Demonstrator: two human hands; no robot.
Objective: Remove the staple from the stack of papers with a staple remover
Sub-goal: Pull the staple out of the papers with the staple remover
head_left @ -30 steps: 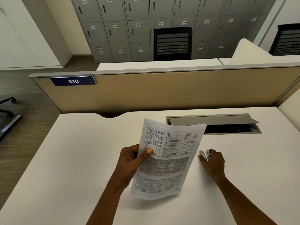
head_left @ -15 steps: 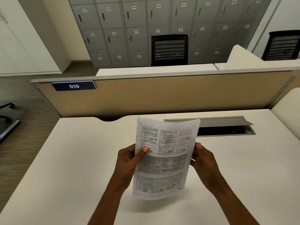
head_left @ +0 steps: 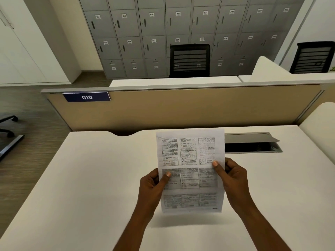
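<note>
Paper stack, thin, rectangular, printed in boxed grids, pinched between left hand and right hand above smooth white desk

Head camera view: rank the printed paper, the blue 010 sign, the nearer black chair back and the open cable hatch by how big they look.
1. Printed paper, partly because it is nearest the camera.
2. Nearer black chair back and open cable hatch: too alike to rank.
3. Blue 010 sign.

Two bare forearms come into the picture from the bottom edge. No sleeve covers them up to that edge. The left hand and the right hand have short, plain fingernails and wear no gloves.
</note>
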